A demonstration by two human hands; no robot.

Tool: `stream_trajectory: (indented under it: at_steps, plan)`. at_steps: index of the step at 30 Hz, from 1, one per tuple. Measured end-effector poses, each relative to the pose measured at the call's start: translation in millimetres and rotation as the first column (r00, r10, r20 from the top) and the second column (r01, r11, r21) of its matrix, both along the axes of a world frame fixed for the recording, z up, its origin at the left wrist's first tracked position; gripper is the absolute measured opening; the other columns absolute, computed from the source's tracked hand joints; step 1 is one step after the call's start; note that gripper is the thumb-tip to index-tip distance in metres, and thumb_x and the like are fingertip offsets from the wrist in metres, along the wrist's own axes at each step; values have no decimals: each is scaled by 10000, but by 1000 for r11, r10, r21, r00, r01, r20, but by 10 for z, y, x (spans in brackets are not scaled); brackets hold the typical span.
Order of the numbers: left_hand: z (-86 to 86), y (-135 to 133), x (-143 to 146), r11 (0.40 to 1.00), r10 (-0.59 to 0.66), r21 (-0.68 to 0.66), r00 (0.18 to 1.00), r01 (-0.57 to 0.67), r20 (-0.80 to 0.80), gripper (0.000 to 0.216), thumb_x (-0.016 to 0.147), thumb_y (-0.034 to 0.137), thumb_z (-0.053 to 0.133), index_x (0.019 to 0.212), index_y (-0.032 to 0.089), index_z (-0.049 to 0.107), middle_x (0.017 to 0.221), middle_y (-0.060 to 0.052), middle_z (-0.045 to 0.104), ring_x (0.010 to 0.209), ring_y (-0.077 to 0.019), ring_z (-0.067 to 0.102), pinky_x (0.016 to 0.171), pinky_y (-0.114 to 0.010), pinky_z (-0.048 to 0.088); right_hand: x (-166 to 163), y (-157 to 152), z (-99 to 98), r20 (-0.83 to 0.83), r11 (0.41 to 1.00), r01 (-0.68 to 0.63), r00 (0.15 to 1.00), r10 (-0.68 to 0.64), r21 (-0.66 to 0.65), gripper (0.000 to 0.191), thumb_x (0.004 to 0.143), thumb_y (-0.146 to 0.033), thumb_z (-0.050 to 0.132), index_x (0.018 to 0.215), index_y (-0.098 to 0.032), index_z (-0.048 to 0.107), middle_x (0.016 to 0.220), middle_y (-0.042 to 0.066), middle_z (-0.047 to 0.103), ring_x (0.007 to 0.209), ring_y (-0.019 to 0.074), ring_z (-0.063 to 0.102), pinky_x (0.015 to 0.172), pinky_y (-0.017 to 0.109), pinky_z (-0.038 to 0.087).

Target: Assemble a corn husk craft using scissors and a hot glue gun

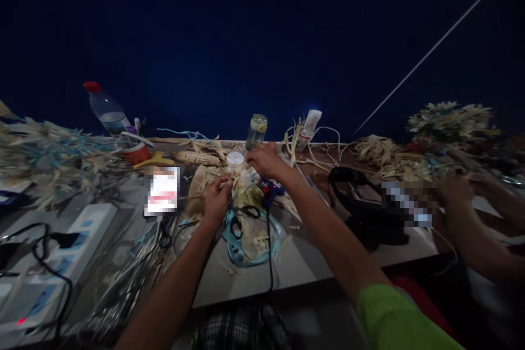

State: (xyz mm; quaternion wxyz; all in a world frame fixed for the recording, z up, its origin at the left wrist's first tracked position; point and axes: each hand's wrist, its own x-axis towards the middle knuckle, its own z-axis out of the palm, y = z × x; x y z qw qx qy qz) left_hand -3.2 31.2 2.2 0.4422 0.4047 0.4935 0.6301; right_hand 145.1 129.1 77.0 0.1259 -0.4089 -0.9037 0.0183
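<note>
My left hand (218, 198) is closed in a pinch above the middle of the table, and what sits between thumb and fingertips is too small to make out. To its right, my right hand (267, 161) reaches over a pale heap of dried husk, fingers curled down with their tips hidden. A white round spool (235, 159) lies between the hands, just behind them. Beyond my right hand stands a clear jar (257, 129). Below it rests a blue glue gun (271, 191) with a cord. Black-handled scissors (236, 226) lie among husk pieces and a light-blue plastic strip (233, 254).
A corn cob (200, 158), a phone (163, 191), a red cup (139, 151), a tilted bottle (107, 109) and bundled wires (118, 290) lie left. A power strip (76, 251) is nearer. On the right are a black strapped item (369, 208), husk flowers (453, 120) and another person's hands (459, 197).
</note>
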Motion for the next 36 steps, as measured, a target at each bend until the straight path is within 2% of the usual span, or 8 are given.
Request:
stream_trajectory:
  at_steps: [4,10,15,25,29,32,34,36]
  plan:
    - [46,-30,55,991,-134,-5,979,136,154,265,676,379,626,792,166,520,978,-33,618,439,-21,397,407,-193,293,11,-225,114,6,991,-98,995,99,-88,204,762,-162,496,865,-210,665,854,43,679,879,201,533,843,358,245]
    - [81,-52,105,995,-93,-8,987,95,128,269,644,346,658,772,166,503,579,69,507,387,-30,381,394,-180,276,-88,-431,114,76,979,-115,989,130,-170,213,791,-190,468,947,-181,614,848,59,665,866,192,559,840,343,244]
    - [66,-30,95,998,-48,-39,988,54,149,271,601,318,676,738,164,502,518,81,464,382,-37,385,386,-176,283,-62,-469,102,109,984,-107,986,123,-144,266,782,-187,476,1030,-172,568,893,70,658,906,206,557,860,358,241]
    - [-12,-8,79,1000,21,0,997,-21,69,239,628,316,650,762,162,523,577,63,480,420,-48,386,402,-189,299,377,-436,253,-52,975,171,982,-180,-142,405,766,-121,454,1159,-172,537,896,53,676,882,180,577,850,315,302]
    - [-55,9,64,997,62,42,997,-61,-35,204,650,310,624,768,169,536,579,49,492,462,-71,418,446,-204,330,643,-414,246,-162,924,383,910,-380,-15,398,751,-121,459,1134,-172,556,870,67,673,914,216,562,889,376,289]
    - [-94,37,31,991,114,93,982,-101,-149,163,677,302,592,770,176,549,590,34,508,534,-97,470,500,-214,367,842,-428,167,-377,819,571,773,-510,63,406,757,-132,444,1153,-140,533,934,94,649,937,229,542,890,390,317]
    - [-104,53,7,985,150,113,970,-130,-193,150,687,300,579,770,178,552,598,29,513,561,-107,484,520,-220,379,908,-496,85,-544,759,651,649,-532,34,412,762,-155,441,1166,-117,512,1000,115,621,917,214,544,862,368,361]
    - [-95,62,-12,979,184,121,963,-162,-198,145,697,295,570,780,178,553,609,24,516,574,-112,488,533,-227,387,881,-620,-25,-613,798,597,602,-512,-80,373,771,-186,442,1124,-110,539,1008,114,615,861,186,559,810,328,407]
